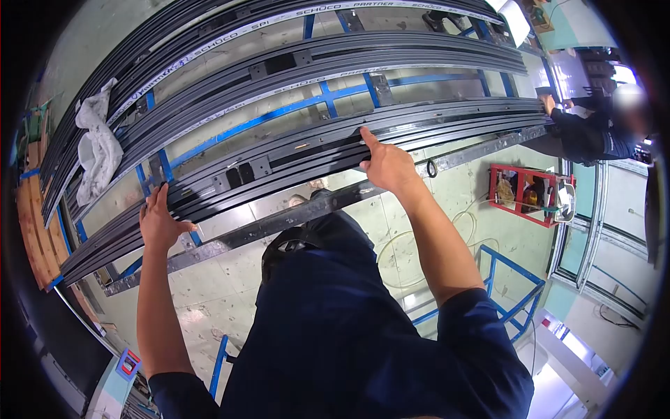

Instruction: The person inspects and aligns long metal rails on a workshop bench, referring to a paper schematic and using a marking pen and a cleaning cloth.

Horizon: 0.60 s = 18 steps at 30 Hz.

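A long dark metal window profile lies across the blue-framed rack in front of me, with several grooves and a cut-out near its middle. My left hand rests at its near edge on the left, fingers on the dark metal and thumb stretched apart. Further right, my right hand touches the same profile with an extended index finger. Its thumb stands apart near the front edge, and the other fingers are mostly hidden. Behind lies another dark profile, its pale strip printed with lettering.
A crumpled whitish cloth hangs over the profiles at left. A co-worker has a hand at the profile's right end. On the floor stand a red crate and a blue metal stand. A grey rail runs before me.
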Motion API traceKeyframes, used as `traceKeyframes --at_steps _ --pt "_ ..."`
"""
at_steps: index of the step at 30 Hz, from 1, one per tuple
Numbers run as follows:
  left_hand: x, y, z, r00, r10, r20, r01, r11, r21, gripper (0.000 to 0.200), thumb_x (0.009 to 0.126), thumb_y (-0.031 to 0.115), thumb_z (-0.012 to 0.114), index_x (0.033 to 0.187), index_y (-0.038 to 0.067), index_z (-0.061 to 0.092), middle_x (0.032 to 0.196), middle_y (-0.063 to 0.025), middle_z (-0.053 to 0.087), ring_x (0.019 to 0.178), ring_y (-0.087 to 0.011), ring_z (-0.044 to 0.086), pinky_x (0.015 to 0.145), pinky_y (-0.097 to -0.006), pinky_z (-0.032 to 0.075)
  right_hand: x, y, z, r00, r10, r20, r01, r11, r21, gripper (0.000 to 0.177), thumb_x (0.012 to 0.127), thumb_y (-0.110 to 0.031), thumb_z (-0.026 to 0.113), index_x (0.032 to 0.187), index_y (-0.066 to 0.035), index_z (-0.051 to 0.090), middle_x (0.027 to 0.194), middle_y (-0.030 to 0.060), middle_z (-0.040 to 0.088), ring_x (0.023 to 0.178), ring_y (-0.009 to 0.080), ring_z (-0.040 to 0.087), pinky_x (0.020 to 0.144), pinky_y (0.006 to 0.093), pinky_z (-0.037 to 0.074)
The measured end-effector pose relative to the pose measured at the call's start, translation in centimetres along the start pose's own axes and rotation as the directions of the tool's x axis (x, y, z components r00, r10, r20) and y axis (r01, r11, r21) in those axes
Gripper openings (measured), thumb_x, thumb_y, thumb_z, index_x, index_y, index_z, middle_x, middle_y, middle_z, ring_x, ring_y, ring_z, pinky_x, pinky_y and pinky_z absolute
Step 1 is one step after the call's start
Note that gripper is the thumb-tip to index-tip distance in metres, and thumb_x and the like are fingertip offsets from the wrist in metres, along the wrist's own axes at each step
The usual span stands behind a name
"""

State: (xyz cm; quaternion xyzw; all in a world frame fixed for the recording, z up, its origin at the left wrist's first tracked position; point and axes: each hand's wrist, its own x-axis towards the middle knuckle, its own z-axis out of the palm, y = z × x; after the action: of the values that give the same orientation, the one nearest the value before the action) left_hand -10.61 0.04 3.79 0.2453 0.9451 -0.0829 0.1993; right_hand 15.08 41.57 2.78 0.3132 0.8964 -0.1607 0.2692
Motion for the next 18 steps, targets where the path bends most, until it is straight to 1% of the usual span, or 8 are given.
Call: traceKeyframes --at_steps 1,2,5,8,10,12,18 --pt "0.1 0.1 -0.1 1.0 0.002 0.01 -0.002 1.0 0.002 0.13 0.04 0.04 0.099 0.152 0.013 0.041 0.156 -0.0145 0.044 0.144 -0.0361 0.042 0.118 -0.0524 0.032 -0.1 -0.1 -0.3 0.999 0.012 0.03 -0.012 1.0 -0.002 0.078 0.093 -0.031 0.068 0.16 -0.019 0.029 0.106 0.0209 0.073 0.101 0.0368 0.07 0.089 0.046 0.055" --pt "0.1 0.1 -0.2 1.0 0.002 0.013 -0.002 1.0 0.005 0.13 0.039 0.04 0.099 0.152 0.013 0.041 0.156 -0.0141 0.044 0.144 -0.036 0.042 0.118 -0.0523 0.032 -0.2 -0.1 -0.2 1.0 -0.012 -0.008 0.012 1.0 0.003 0.078 0.093 -0.031 0.068 0.159 -0.018 0.03 0.101 0.0202 0.074 0.098 0.037 0.071 0.087 0.0462 0.056" --pt "0.4 0.0 0.1 1.0 0.007 0.021 -0.007 1.0 0.007 0.13 0.038 0.039 0.099 0.152 0.012 0.041 0.156 -0.0138 0.044 0.144 -0.0357 0.042 0.118 -0.0518 0.032 -0.3 0.1 -0.3 0.999 -0.04 -0.021 0.041 0.998 0.04 0.077 0.092 -0.03 0.069 0.159 -0.017 0.032 0.097 0.0205 0.073 0.095 0.0376 0.071 0.086 0.0466 0.056" --pt "0.6 0.0 0.1 1.0 0.008 0.023 -0.008 1.0 0.011 0.13 0.038 0.038 0.099 0.151 0.012 0.041 0.156 -0.0139 0.045 0.144 -0.0356 0.043 0.118 -0.0512 0.032 -0.3 0.0 -0.5 1.0 -0.023 -0.011 0.023 0.998 0.05 0.078 0.09 -0.028 0.07 0.158 -0.015 0.033 0.093 0.0208 0.073 0.092 0.0377 0.071 0.084 0.0469 0.056" --pt "0.5 0.0 0.1 1.0 0.003 0.023 -0.003 1.0 0.012 0.129 0.038 0.038 0.099 0.151 0.012 0.042 0.156 -0.0139 0.045 0.143 -0.0356 0.043 0.118 -0.0508 0.032 -0.3 -0.1 -0.6 1.0 -0.024 -0.004 0.024 0.998 0.053 0.078 0.09 -0.027 0.07 0.158 -0.015 0.033 0.092 0.0208 0.073 0.091 0.0376 0.071 0.084 0.0472 0.056" --pt "0.5 -0.2 0.3 0.999 0.045 -0.026 -0.045 0.999 0.027 0.129 0.038 0.04 0.098 0.15 0.01 0.042 0.153 -0.0131 0.048 0.139 -0.0328 0.047 0.115 -0.0494 0.036 -0.2 -0.2 -0.7 1.0 -0.024 -0.002 0.024 0.998 0.055 0.078 0.09 -0.027 0.07 0.158 -0.014 0.033 0.091 0.0209 0.073 0.091 0.0375 0.071 0.084 0.0474 0.056" --pt "0.5 -0.2 0.3 0.999 0.044 -0.028 -0.043 0.998 0.039 0.129 0.038 0.041 0.098 0.15 0.01 0.042 0.152 -0.0139 0.048 0.139 -0.033 0.047 0.115 -0.05 0.036 -0.6 -0.8 -1.2 0.999 -0.01 0.035 0.009 1.0 0.026 0.078 0.091 -0.028 0.068 0.158 -0.012 0.031 0.093 0.0209 0.073 0.09 0.0368 0.071 0.084 0.0471 0.056"
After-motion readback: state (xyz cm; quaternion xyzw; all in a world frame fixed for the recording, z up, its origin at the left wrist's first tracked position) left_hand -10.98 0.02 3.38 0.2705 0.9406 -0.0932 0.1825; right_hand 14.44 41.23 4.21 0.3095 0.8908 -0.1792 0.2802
